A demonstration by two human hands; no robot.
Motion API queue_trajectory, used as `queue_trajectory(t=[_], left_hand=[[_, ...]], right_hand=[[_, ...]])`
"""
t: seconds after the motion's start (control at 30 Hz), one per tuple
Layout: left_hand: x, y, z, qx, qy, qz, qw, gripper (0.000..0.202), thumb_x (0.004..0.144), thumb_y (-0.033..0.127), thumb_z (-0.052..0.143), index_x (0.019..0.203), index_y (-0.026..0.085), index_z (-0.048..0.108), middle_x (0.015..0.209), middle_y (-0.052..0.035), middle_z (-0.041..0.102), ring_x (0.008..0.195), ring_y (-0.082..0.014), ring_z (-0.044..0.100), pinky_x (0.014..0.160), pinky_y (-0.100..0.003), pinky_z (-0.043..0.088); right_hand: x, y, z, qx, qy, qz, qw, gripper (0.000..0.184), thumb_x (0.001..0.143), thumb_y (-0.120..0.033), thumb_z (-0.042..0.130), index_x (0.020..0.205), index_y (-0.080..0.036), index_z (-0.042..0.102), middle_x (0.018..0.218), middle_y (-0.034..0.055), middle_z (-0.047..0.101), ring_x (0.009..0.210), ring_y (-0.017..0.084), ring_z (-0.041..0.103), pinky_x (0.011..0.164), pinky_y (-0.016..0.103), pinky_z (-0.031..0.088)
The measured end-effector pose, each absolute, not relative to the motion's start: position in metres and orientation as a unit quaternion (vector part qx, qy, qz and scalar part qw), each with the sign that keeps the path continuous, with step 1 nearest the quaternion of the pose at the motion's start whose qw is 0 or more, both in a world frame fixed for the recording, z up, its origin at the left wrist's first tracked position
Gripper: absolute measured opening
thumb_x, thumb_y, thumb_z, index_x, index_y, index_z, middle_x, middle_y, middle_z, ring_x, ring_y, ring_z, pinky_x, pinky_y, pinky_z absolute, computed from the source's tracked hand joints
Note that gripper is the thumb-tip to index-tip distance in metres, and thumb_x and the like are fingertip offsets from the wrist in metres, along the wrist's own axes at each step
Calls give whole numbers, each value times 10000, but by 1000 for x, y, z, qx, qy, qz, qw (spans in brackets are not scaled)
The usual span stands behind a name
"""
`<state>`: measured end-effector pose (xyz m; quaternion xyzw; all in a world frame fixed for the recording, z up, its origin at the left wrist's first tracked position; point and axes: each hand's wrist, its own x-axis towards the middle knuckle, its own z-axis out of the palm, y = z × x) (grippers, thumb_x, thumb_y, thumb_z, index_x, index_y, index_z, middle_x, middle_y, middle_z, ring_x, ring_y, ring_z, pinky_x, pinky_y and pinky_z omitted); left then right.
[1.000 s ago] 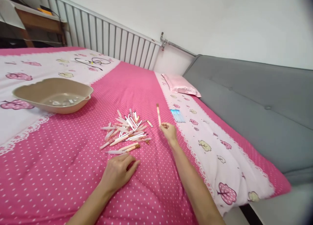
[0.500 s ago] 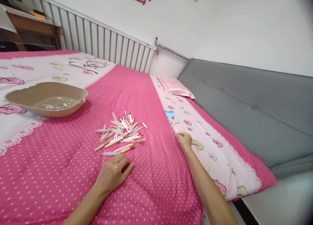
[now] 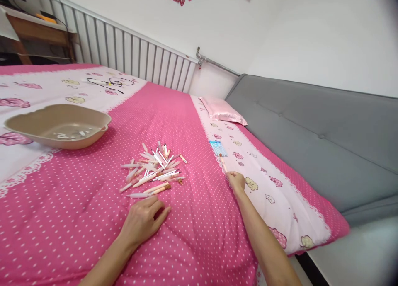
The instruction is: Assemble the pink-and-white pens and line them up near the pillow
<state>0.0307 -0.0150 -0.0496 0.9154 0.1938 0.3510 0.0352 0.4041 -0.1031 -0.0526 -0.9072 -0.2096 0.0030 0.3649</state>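
My right hand [image 3: 236, 180] is closed on the near end of a slim pale pink pen [image 3: 223, 164] with a brown top. The brown top points away from me, at the near edge of a row of light blue pens [image 3: 218, 148] lying side by side on the bed. My left hand [image 3: 146, 217] rests on the pink dotted bedspread, holding nothing, thumb apart from the loosely bent fingers. Just beyond it lies a loose pile of pens [image 3: 155, 166] in pink, white and peach. Several of these have brown ends.
A beige basin [image 3: 93, 134] with small pale pieces in it stands at the left. Farther back lies a thin black cable [image 3: 120, 83]. A pink pillow [image 3: 222, 111] lies by the grey headboard [image 3: 304, 124]. A white radiator [image 3: 124, 41] lines the wall.
My right hand has moved slightly towards me with the pen, so its brown top has slid back over the blue pens to their near edge. My left hand has stayed put.
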Motion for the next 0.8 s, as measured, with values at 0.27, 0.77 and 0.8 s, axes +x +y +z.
queue_trajectory(t=[0.27, 0.77, 0.8], left_hand=[[30, -15, -49, 916, 191, 352, 27, 211, 833, 282, 512, 652, 178, 535, 615, 5, 554, 556, -120, 530, 545, -232, 384], [29, -17, -52, 917, 203, 342, 35, 202, 835, 263, 509, 648, 187, 524, 622, 0, 555, 565, -121, 528, 553, -237, 393], [29, -17, -51, 916, 204, 344, 33, 208, 835, 263, 509, 641, 187, 519, 616, 0, 550, 558, -120, 524, 547, -236, 391]], right_hand=[[402, -100, -56, -892, -221, -4, 395, 319, 685, -390, 543, 839, -185, 732, 781, 27, 722, 757, 205, 650, 666, 254, 442], [382, -1, -41, -904, -197, -36, 377, 242, 796, -272, 528, 934, -182, 706, 915, 91, 696, 881, 220, 623, 745, 298, 465], [382, 4, -42, -906, -194, -32, 374, 231, 819, -281, 532, 958, -179, 686, 948, 86, 681, 891, 211, 615, 762, 312, 472]])
